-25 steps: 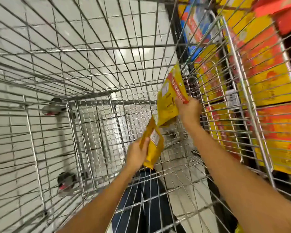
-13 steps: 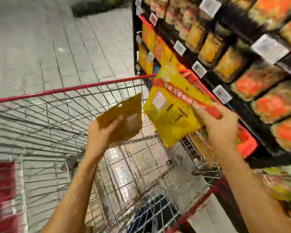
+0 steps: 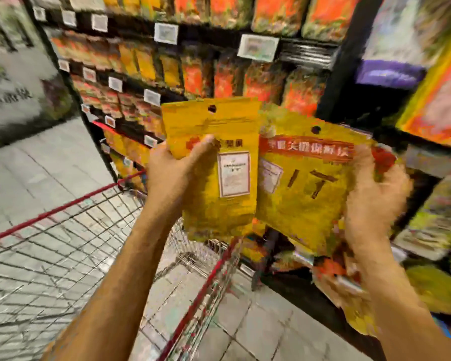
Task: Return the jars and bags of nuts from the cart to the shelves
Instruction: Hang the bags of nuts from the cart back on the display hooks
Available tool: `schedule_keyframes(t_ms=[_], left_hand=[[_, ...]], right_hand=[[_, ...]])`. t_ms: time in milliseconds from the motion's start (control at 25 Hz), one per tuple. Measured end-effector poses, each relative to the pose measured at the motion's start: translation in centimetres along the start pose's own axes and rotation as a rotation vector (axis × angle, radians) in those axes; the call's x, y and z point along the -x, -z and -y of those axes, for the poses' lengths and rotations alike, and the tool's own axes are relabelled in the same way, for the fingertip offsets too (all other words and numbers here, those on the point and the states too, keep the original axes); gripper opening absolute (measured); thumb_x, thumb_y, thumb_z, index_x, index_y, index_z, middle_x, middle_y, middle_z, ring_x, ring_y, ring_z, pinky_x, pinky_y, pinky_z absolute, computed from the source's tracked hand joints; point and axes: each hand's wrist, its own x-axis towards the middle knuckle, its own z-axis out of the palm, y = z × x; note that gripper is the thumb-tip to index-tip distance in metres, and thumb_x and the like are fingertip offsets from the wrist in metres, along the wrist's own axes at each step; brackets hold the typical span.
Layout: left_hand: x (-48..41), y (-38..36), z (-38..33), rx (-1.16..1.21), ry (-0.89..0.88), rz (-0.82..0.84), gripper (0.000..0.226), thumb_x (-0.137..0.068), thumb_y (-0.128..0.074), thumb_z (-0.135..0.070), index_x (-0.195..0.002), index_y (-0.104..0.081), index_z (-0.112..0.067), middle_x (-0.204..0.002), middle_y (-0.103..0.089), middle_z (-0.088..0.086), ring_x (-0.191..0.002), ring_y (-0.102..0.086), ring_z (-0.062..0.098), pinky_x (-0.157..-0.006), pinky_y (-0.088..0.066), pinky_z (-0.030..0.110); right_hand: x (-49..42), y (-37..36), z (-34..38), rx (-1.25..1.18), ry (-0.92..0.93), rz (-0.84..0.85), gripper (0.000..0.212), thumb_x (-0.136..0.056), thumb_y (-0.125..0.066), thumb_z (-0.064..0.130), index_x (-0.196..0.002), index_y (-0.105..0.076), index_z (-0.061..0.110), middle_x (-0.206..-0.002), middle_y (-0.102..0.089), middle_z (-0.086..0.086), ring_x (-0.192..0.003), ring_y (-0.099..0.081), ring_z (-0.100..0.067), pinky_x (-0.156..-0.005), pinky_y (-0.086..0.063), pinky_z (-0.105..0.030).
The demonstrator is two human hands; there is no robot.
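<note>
Head view: the left hand (image 3: pixel 172 170) grips a small yellow bag (image 3: pixel 224 204) by its left edge, thumb curled over the front. The right hand (image 3: pixel 372 196) clasps a large yellow bag (image 3: pixel 302 204) with a red band by its right edge. Both bags stand upright between the hands, the small one overlapping the large one's left edge. At 7 o'clock lies the wire cart (image 3: pixel 63 208) with its red rim. At 12 o'clock stand shelves (image 3: pixel 307 52) of blurred packets with white price labels (image 3: pixel 258 46).
</note>
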Motion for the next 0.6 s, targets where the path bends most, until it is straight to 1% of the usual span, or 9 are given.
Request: schedule_keyframes(t_ms=[80,160,200,280,320,400,440,520,600], left_hand=[[1.6,-5.0,-1.0,0.055,-0.02,0.068,0.016,-0.085,-0.066,-0.015,-0.072,-0.064,-0.023,-0.058,-0.066,-0.025,-0.057,-0.06,-0.012,-0.053,-0.045,0.007],[3.8,-10.6,-1.9,0.103,-0.023,0.163,0.012,-0.084,-0.066,-0.018,-0.074,-0.066,-0.022,-0.063,-0.068,-0.024,-0.061,-0.063,-0.011,-0.054,-0.046,0.007],[4.9,-13.2,-2.3,0.145,-0.005,0.199,0.01,-0.083,-0.066,-0.02,-0.074,-0.068,-0.022,-0.066,-0.07,-0.022,-0.065,-0.065,-0.008,-0.055,-0.048,0.009],[6.7,-17.8,-2.8,0.236,0.035,0.258,0.009,-0.08,-0.068,-0.026,-0.074,-0.073,-0.025,-0.074,-0.073,-0.017,-0.071,-0.069,-0.001,-0.058,-0.052,0.014],[7.4,-19.9,-3.1,0.265,0.045,0.293,0.007,-0.078,-0.069,-0.03,-0.075,-0.075,-0.03,-0.077,-0.074,-0.016,-0.075,-0.07,0.001,-0.06,-0.053,0.017],[8.6,-23.4,-3.8,0.305,0.041,0.356,0.007,-0.077,-0.07,-0.033,-0.078,-0.075,-0.038,-0.08,-0.074,-0.016,-0.077,-0.07,0.003,-0.061,-0.053,0.018],[9.2,-25.2,-4.2,0.325,0.038,0.384,0.008,-0.077,-0.069,-0.032,-0.078,-0.075,-0.039,-0.08,-0.074,-0.016,-0.076,-0.07,0.003,-0.06,-0.053,0.017],[10.0,-28.4,-5.0,0.364,0.05,0.455,0.008,-0.075,-0.07,-0.032,-0.08,-0.075,-0.037,-0.08,-0.074,-0.014,-0.075,-0.071,0.005,-0.058,-0.053,0.017],[10.0,-31.1,-5.7,0.382,0.057,0.513,0.011,-0.071,-0.069,-0.034,-0.08,-0.076,-0.034,-0.081,-0.075,-0.011,-0.075,-0.071,0.007,-0.058,-0.054,0.019]], right_hand=[[-1.6,4.9,0.2,-0.028,0.0,-0.047,0.018,-0.084,-0.054,0.044,-0.071,-0.067,0.044,-0.067,-0.062,0.035,-0.068,-0.053,0.014,-0.072,-0.044,-0.013],[-3.2,10.8,0.7,0.002,0.027,-0.115,0.022,-0.089,-0.055,0.034,-0.07,-0.066,0.036,-0.066,-0.063,0.031,-0.067,-0.054,0.012,-0.07,-0.045,-0.014],[-4.1,13.6,0.9,0.021,0.034,-0.146,0.022,-0.09,-0.055,0.033,-0.069,-0.062,0.032,-0.064,-0.063,0.029,-0.066,-0.053,0.011,-0.068,-0.045,-0.014],[-5.5,18.9,1.5,0.067,0.038,-0.191,0.025,-0.088,-0.058,0.042,-0.066,-0.056,0.029,-0.058,-0.059,0.022,-0.061,-0.05,0.005,-0.063,-0.044,-0.02],[-6.2,21.3,1.8,0.082,0.042,-0.208,0.027,-0.088,-0.058,0.044,-0.066,-0.055,0.029,-0.057,-0.059,0.02,-0.06,-0.051,0.004,-0.062,-0.044,-0.02],[-7.4,25.1,2.2,0.086,0.047,-0.232,0.026,-0.091,-0.056,0.034,-0.066,-0.061,0.029,-0.061,-0.063,0.022,-0.062,-0.056,0.005,-0.063,-0.048,-0.019],[-8.0,27.0,2.4,0.1,0.054,-0.251,0.026,-0.091,-0.056,0.032,-0.067,-0.064,0.032,-0.063,-0.064,0.022,-0.064,-0.057,0.006,-0.064,-0.049,-0.019],[-9.0,30.0,3.0,0.114,0.059,-0.291,0.023,-0.091,-0.056,0.035,-0.07,-0.067,0.038,-0.067,-0.067,0.023,-0.067,-0.06,0.006,-0.065,-0.051,-0.018],[-10.0,32.4,3.3,0.107,0.05,-0.341,0.02,-0.089,-0.057,0.038,-0.073,-0.069,0.038,-0.072,-0.069,0.02,-0.072,-0.064,0.003,-0.066,-0.052,-0.019]])
